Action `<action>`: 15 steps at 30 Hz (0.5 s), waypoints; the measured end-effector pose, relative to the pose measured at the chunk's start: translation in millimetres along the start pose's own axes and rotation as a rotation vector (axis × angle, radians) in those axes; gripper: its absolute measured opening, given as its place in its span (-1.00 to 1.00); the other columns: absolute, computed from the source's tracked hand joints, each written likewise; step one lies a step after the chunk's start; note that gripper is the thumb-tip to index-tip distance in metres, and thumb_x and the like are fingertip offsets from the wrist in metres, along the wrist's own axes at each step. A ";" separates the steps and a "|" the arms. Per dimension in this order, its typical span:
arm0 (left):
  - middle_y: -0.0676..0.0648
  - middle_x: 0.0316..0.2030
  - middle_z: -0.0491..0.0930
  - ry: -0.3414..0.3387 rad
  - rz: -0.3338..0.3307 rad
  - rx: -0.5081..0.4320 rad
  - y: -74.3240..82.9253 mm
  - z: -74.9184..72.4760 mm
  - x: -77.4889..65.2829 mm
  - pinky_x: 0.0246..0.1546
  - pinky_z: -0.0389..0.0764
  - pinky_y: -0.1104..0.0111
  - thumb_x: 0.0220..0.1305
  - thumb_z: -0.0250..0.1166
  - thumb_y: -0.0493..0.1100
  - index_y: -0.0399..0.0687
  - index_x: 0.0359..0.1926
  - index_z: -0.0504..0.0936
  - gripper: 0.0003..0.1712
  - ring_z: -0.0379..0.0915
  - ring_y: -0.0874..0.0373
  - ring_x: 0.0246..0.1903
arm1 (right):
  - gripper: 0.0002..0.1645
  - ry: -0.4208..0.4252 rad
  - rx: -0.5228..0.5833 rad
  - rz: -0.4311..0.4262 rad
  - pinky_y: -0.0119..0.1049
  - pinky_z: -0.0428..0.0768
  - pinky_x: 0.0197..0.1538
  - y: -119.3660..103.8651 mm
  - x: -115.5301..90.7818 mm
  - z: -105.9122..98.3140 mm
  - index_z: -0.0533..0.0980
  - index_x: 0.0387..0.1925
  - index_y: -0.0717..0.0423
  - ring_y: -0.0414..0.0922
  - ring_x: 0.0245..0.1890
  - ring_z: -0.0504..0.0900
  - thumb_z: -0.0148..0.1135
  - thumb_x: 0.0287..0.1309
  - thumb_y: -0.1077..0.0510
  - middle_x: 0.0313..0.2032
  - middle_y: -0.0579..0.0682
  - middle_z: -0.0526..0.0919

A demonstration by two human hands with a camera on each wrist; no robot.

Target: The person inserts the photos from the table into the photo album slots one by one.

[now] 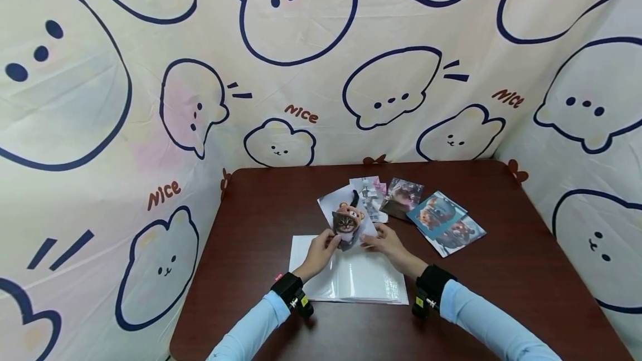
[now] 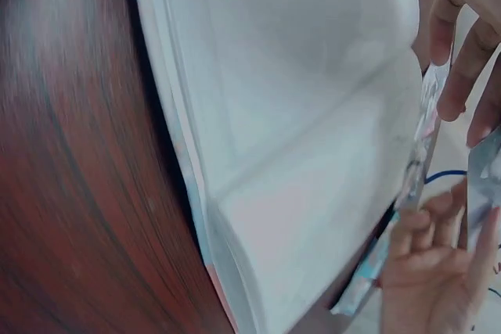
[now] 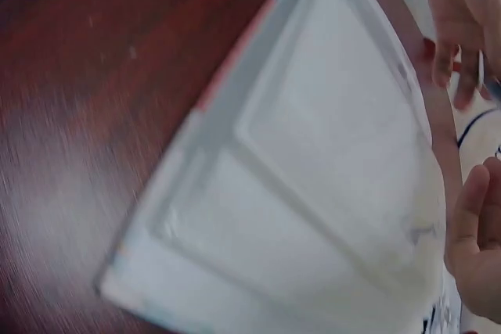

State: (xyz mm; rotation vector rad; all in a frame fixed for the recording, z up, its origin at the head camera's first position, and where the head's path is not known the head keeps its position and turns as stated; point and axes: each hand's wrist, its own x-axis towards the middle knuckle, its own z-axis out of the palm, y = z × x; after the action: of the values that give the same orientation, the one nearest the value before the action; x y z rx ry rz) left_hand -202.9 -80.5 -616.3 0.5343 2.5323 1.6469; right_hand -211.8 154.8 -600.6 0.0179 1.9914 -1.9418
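Note:
A photo card point(image 1: 347, 219) of a cat in a brown bear hood is held tilted up above an open album point(image 1: 371, 274). My left hand point(image 1: 321, 252) pinches its lower left corner between thumb and fingers. At the lower right edge, my right hand point(image 1: 388, 244) has its thumb in front and fingers behind. Blank, glossy clear pockets fill the album's pages point(image 2: 313, 115). From the left wrist view, the card point(image 2: 487, 181) shows only partly at the right edge, between both hands.
Behind the album lie several more photo cards: a pale one point(image 1: 373, 196), a dark one point(image 1: 403, 196), and a teal-edged pair point(image 1: 443, 219) overlapping at the right. The brown table point(image 1: 266, 199) meets a cartoon-printed cloth point(image 1: 200, 127) at its back and sides.

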 end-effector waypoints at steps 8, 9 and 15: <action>-0.22 -0.26 0.70 -0.083 -0.029 0.105 -4.8 -8.1 -1.0 -0.36 0.50 0.46 0.62 0.08 -0.19 -0.28 -0.13 0.55 -0.77 0.69 -0.07 -0.25 | -0.45 -0.019 -0.137 -0.145 -0.27 0.64 -0.17 -16.7 5.1 -13.2 0.34 0.31 0.45 -0.37 -0.20 0.63 0.21 0.46 0.21 -0.05 0.16 0.71; -0.21 -0.26 0.70 -0.086 -0.029 0.106 -5.1 -8.4 0.1 -0.36 0.51 0.46 0.62 0.08 -0.19 -0.27 -0.12 0.55 -0.78 0.68 -0.04 -0.26 | -0.46 -0.016 -0.157 -0.162 -0.26 0.63 -0.21 -19.1 5.8 -13.6 0.36 0.30 0.45 -0.36 -0.22 0.63 0.21 0.46 0.22 -0.03 0.22 0.71; -0.16 -0.26 0.69 -0.113 -0.033 0.123 -3.6 -10.6 5.2 -0.33 0.56 0.45 0.60 0.10 -0.19 -0.22 -0.15 0.56 -0.81 0.67 0.08 -0.25 | -0.48 -0.009 -0.261 -0.188 -0.25 0.56 -0.32 -24.1 11.0 -14.4 0.39 0.26 0.47 -0.25 -0.29 0.57 0.24 0.45 0.20 -0.01 0.34 0.66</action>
State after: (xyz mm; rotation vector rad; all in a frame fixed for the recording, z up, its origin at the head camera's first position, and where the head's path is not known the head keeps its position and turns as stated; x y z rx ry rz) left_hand -211.3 -89.4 -614.4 0.5741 2.5576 1.4144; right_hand -231.7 164.7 -580.3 -0.2519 2.2963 -1.7657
